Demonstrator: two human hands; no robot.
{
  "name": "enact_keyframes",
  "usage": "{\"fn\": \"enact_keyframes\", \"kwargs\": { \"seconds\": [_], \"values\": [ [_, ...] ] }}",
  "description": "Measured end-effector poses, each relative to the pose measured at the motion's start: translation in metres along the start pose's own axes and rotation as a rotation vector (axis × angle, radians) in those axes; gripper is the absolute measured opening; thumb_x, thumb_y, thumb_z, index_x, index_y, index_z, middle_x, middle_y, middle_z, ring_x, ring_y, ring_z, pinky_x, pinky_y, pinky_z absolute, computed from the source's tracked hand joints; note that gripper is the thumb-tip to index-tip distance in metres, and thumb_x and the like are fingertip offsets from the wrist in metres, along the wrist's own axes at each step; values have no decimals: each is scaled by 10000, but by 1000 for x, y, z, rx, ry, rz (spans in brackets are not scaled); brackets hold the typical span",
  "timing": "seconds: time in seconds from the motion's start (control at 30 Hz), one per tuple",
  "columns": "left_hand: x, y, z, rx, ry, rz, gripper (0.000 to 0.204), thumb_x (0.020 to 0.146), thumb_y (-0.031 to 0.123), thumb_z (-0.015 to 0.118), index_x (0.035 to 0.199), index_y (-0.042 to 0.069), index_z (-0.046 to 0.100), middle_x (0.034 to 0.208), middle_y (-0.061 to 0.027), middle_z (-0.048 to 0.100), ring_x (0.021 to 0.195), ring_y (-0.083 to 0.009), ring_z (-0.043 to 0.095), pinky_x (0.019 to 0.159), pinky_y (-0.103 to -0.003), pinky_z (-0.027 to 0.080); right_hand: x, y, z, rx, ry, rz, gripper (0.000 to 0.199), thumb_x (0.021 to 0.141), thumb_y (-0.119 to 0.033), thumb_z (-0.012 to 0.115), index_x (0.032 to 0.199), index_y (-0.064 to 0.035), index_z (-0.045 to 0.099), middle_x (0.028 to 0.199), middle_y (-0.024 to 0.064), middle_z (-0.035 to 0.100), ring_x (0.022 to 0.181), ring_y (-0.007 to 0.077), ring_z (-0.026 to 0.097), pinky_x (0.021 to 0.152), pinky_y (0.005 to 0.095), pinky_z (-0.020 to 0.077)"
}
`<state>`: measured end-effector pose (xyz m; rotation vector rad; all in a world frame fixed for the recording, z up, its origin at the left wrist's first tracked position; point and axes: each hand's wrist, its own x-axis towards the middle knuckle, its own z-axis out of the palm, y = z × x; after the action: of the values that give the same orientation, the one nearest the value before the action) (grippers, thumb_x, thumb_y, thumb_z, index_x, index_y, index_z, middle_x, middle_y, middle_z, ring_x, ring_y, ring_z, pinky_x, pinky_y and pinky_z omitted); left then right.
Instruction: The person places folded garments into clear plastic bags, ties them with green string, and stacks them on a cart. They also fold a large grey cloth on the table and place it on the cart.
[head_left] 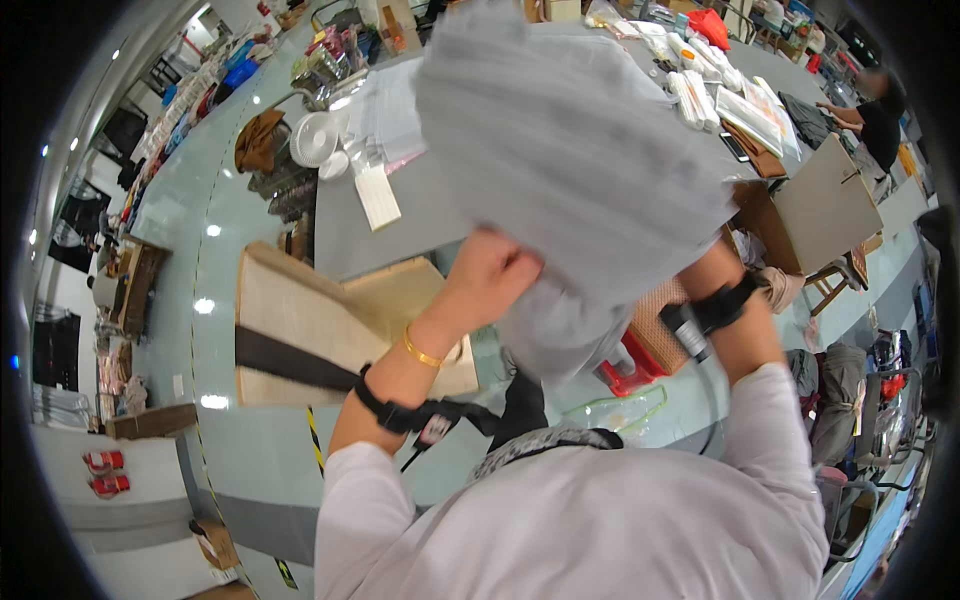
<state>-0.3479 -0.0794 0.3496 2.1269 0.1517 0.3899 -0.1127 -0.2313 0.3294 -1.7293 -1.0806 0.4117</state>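
A large piece of grey cloth (pixel 570 150) is held up in front of me, over the near edge of the table. It is smeared by motion, and its lower part hangs down in folds towards my lap. My left hand (pixel 495 270) is closed on the cloth's lower left edge, fingers curled into the fabric. At the cloth's right side, my right hand (pixel 708 268) goes behind it, so its fingers are hidden. Each wrist wears a black strap with a small device, and a gold bracelet (pixel 421 347) circles the left one.
The grey table (pixel 355 235) bears a white card (pixel 377 198), a phone (pixel 734 147) and plastic-wrapped packs (pixel 692 98). A pale open box (pixel 300 320) stands at left, a cardboard box (pixel 820 205) at right. Something red (pixel 637 368) sits below. Another person (pixel 880 120) is at far right.
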Motion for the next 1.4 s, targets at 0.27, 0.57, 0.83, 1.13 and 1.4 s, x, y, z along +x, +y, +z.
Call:
{"fn": "enact_keyframes", "kwargs": {
  "seconds": [0.27, 0.57, 0.83, 1.13, 1.4],
  "values": [
    [187, -89, -51, -149, 177, 444, 189, 862, 174, 644, 971, 25, 680, 844, -135, 642, 793, -258, 621, 736, -395, 505, 162, -96, -25, -495, 39, -530, 586, 940, -426, 585, 1393, -61, 516, 1409, 194, 502, 1279, 393, 468, 1067, 435, 386],
    [91, -384, -54, 659, -510, -372, 304, 904, 258, 634, 1133, 65, 687, 1116, -181, 680, 981, -383, 634, 882, -429, 510, 182, 122, 130, -141, -1047, -32, 488, 868, -519, 641, 1082, -85, 706, 1112, 139, 699, 1021, 330, 662, 837, 406, 526],
    [183, -358, -51, -33, 376, -741, 201, 976, 167, 594, 1070, 14, 685, 960, -56, 723, 800, -165, 679, 690, -284, 514, 236, 443, -123, -814, 134, 583, 421, 893, -235, 676, 1275, -73, 600, 1254, 175, 630, 1169, 346, 588, 981, 427, 477],
    [354, -366, 58, 40, 473, -1075, 194, 930, 168, 654, 969, -22, 646, 794, -95, 691, 699, -148, 659, 640, -291, 513, 276, 567, -209, -808, -34, 567, 427, 863, -194, 722, 1262, -97, 604, 1218, 131, 564, 1120, 325, 547, 949, 418, 471],
    [355, -351, 55, -437, 530, -1468, 195, 906, 229, 706, 875, 41, 669, 755, 7, 633, 682, -85, 568, 648, -246, 458, 251, 546, -183, -840, 74, 451, 525, 803, -309, 800, 1210, -40, 607, 1043, 134, 628, 983, 323, 609, 870, 401, 489]
  ]
}}
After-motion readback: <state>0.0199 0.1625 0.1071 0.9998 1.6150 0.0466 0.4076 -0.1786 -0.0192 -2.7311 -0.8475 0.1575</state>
